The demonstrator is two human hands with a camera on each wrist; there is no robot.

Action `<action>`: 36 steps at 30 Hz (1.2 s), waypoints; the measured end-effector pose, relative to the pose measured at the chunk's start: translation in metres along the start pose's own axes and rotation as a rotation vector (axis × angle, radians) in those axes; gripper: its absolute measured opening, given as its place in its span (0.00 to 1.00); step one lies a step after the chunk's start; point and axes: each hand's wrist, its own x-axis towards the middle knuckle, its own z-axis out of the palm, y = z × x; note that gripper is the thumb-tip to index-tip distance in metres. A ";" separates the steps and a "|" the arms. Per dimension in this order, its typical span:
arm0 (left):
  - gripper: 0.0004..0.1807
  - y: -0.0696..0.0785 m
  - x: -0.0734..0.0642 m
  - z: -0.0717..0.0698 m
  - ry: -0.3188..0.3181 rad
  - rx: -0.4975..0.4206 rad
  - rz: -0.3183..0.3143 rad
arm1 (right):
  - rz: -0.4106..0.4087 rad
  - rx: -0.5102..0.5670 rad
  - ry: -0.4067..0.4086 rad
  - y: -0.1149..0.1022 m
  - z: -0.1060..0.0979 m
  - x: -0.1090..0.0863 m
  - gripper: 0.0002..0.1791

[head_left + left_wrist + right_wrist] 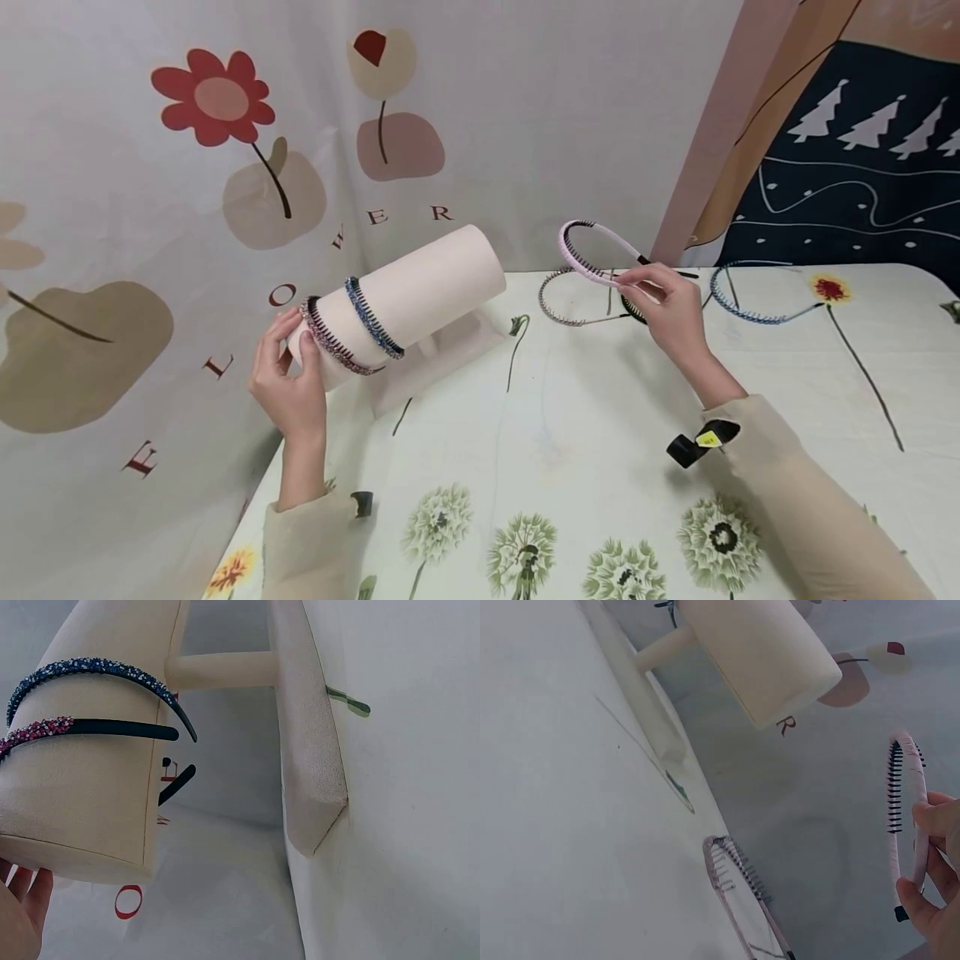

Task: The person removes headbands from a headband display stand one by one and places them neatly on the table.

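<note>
My left hand (288, 387) holds the left end of a cream padded headband display stand (442, 283), thumb on the front and fingers over the top; fingertips (37, 892) show at the roll's end face in the left wrist view. Two sparkly headbands sit round the roll: a pink one (333, 346) nearest that hand and a blue one (371, 321) beside it. Right of the stand, my right hand (667, 312) pinches a pale pink headband (920, 780) with black comb teeth along its inside, raised above the table.
On the table (585, 450) behind the right hand lies a beaded headband (551, 312), partly covered by the hand and the pink headband. A blue headband (757, 317) lies farther right. A flower-print curtain (525, 108) hangs behind the table.
</note>
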 end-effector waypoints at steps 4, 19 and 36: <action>0.12 0.000 0.000 0.000 0.000 -0.002 0.000 | -0.030 -0.101 0.016 0.006 -0.009 -0.004 0.08; 0.12 -0.003 0.000 0.000 0.011 -0.011 0.008 | -0.040 -0.160 0.077 0.018 -0.041 -0.011 0.07; 0.12 -0.003 0.000 0.000 0.002 0.011 0.002 | -0.063 -0.185 0.169 0.035 -0.078 -0.017 0.07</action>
